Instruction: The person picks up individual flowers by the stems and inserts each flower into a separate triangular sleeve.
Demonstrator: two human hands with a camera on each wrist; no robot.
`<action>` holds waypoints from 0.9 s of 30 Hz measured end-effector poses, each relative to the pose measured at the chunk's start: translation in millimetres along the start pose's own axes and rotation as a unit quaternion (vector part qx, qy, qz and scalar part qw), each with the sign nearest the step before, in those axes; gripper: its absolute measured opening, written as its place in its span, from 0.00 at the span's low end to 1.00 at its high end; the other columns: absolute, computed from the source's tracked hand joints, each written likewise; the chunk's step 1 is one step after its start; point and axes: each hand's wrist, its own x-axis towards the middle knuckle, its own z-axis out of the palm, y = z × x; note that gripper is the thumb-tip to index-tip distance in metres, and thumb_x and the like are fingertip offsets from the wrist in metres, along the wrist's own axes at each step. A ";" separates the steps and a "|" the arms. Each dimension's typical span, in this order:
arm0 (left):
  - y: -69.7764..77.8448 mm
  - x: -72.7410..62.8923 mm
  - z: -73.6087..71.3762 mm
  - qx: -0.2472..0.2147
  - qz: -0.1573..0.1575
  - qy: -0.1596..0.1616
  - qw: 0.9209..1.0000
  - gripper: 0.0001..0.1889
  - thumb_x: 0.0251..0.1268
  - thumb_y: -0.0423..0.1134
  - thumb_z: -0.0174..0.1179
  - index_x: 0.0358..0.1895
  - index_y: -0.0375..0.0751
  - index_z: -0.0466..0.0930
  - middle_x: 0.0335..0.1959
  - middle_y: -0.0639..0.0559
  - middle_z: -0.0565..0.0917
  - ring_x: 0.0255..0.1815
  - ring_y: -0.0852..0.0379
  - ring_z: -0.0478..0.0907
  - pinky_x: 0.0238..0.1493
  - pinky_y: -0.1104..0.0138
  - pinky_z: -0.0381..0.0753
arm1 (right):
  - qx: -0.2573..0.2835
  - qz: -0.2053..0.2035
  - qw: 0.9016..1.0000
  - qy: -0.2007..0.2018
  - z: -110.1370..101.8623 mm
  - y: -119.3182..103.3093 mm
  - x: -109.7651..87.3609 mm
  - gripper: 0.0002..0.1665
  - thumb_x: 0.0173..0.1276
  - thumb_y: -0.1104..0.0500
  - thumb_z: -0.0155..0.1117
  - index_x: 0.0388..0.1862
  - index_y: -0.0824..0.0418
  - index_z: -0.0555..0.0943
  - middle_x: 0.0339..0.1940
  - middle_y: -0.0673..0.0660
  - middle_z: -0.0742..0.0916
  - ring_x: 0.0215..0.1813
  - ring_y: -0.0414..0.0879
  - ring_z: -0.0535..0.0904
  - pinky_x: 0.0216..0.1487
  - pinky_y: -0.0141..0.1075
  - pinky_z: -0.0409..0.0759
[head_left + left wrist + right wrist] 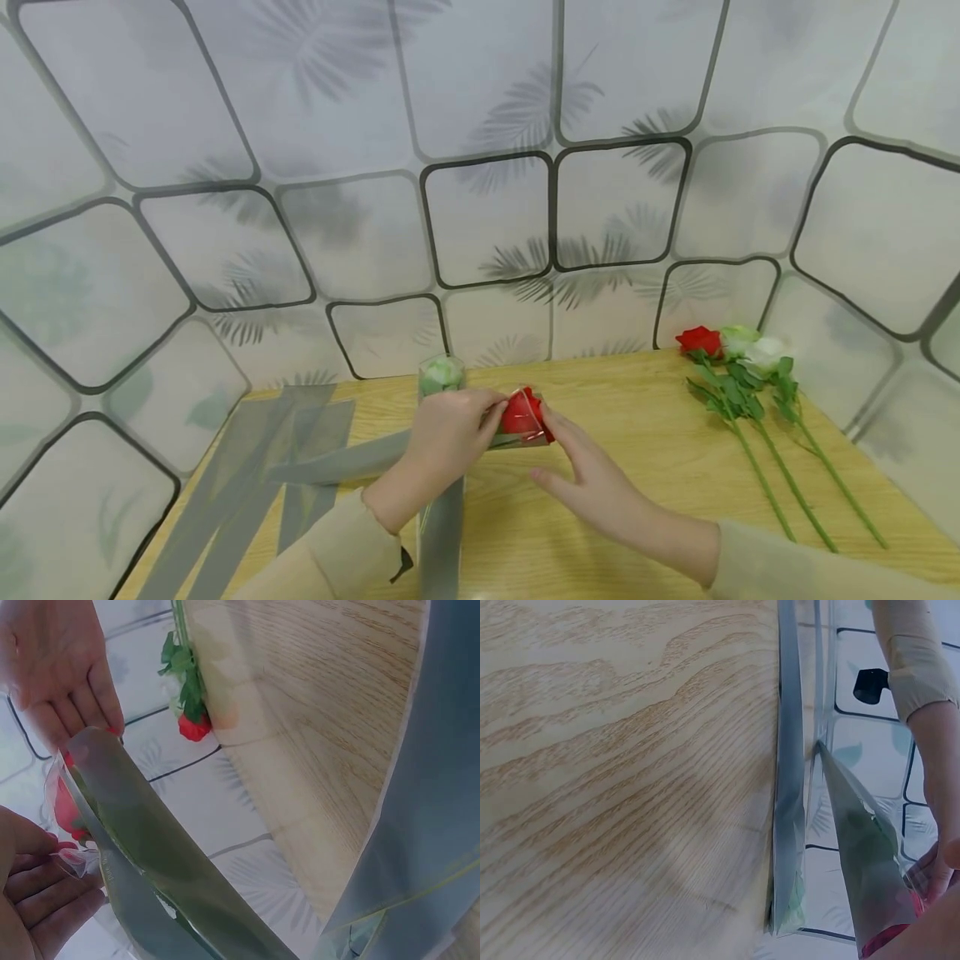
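Observation:
A red rose [522, 413] lies inside a flower sleeve [367, 458] with a clear front and a grey-green back, stretched sideways above the table. My left hand [452, 427] pinches the clear film at the sleeve's mouth beside the bloom; in the left wrist view the film [78, 861] bunches between thumb and fingers. From the other side, my right hand [600, 492] has its fingers extended, fingertips against the red petals at the open end. Its thumb stands apart. Most of the rose's stem is hidden by the sleeve and my left forearm.
Under the held sleeve, a pale green rose [441, 377] lies in another sleeve [441, 542] pointing away from me. Several flat grey sleeves [247, 450] overlap on the left. Loose red [699, 341], green and white roses [765, 354] lie at the right. A patterned curtain [487, 225] borders the table.

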 end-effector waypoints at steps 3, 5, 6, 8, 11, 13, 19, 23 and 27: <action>0.1 -0.1 0.4 -0.002 -0.002 0.001 1.000 0.02 0.69 0.40 0.73 0.38 0.48 0.93 0.31 0.55 0.94 0.26 0.61 0.90 0.26 0.69 0.86 | -0.013 -0.007 1.000 0.006 0.6 -0.2 0.8 0.47 0.77 0.50 0.68 0.85 0.69 0.59 0.83 0.71 0.68 0.82 0.72 0.64 0.75 0.71 0.68; 0.2 -0.1 0.6 0.000 -0.003 0.000 1.000 0.02 0.69 0.40 0.73 0.38 0.48 0.93 0.31 0.56 0.94 0.26 0.61 0.90 0.26 0.69 0.86 | -0.025 -0.013 1.000 0.010 0.9 -0.1 1.4 0.46 0.77 0.51 0.68 0.84 0.69 0.61 0.83 0.70 0.69 0.82 0.71 0.65 0.75 0.70 0.69; 0.4 -0.1 0.5 0.001 -0.003 0.000 1.000 0.02 0.69 0.40 0.73 0.39 0.48 0.93 0.31 0.56 0.94 0.26 0.61 0.90 0.26 0.69 0.86 | -0.030 -0.016 0.999 0.012 1.0 0.0 1.6 0.46 0.77 0.51 0.68 0.84 0.69 0.62 0.82 0.70 0.70 0.82 0.71 0.66 0.75 0.70 0.69; 0.7 -0.2 0.3 0.000 -0.002 -0.001 1.000 0.02 0.69 0.40 0.73 0.39 0.48 0.94 0.31 0.55 0.94 0.26 0.60 0.90 0.25 0.69 0.86 | -0.038 -0.020 0.999 0.012 0.9 -0.3 2.0 0.45 0.77 0.51 0.68 0.83 0.69 0.62 0.82 0.70 0.70 0.81 0.71 0.66 0.75 0.70 0.69; 1.0 -0.6 0.4 -0.002 -0.003 -0.002 1.000 0.03 0.69 0.40 0.73 0.39 0.47 0.94 0.31 0.55 0.94 0.25 0.60 0.90 0.25 0.69 0.86 | -0.045 -0.020 0.999 0.004 0.9 -0.5 3.2 0.45 0.77 0.50 0.68 0.83 0.70 0.63 0.82 0.71 0.70 0.82 0.72 0.65 0.75 0.70 0.68; 0.9 -0.7 0.5 -0.006 -0.005 -0.002 1.000 0.03 0.69 0.40 0.73 0.39 0.47 0.94 0.31 0.55 0.94 0.26 0.60 0.90 0.25 0.69 0.86 | -0.050 -0.017 0.999 -0.001 0.3 -1.1 4.1 0.45 0.77 0.50 0.68 0.83 0.70 0.63 0.82 0.71 0.70 0.82 0.72 0.65 0.75 0.70 0.69; -1.6 -0.8 1.6 -0.004 -0.005 -0.005 1.000 0.04 0.70 0.41 0.73 0.40 0.47 0.93 0.32 0.55 0.94 0.26 0.61 0.90 0.26 0.69 0.86 | -0.050 0.006 0.999 -0.013 -3.3 -2.1 5.0 0.48 0.78 0.47 0.68 0.84 0.69 0.60 0.83 0.71 0.68 0.82 0.71 0.64 0.76 0.70 0.68; -3.0 -0.5 0.4 0.001 -0.009 -0.005 1.000 0.04 0.69 0.40 0.73 0.40 0.45 0.93 0.32 0.54 0.94 0.26 0.60 0.90 0.27 0.69 0.87 | -0.047 0.023 0.999 -0.003 -6.1 -0.8 4.2 0.49 0.76 0.47 0.70 0.85 0.66 0.60 0.83 0.69 0.69 0.82 0.71 0.64 0.76 0.69 0.68; -4.0 0.1 -1.1 0.001 -0.013 -0.005 1.000 0.04 0.69 0.40 0.73 0.40 0.45 0.93 0.33 0.53 0.94 0.27 0.60 0.90 0.27 0.68 0.87 | -0.053 0.036 0.998 0.015 -9.2 0.3 4.4 0.48 0.76 0.49 0.70 0.84 0.67 0.61 0.82 0.70 0.70 0.82 0.71 0.65 0.77 0.69 0.67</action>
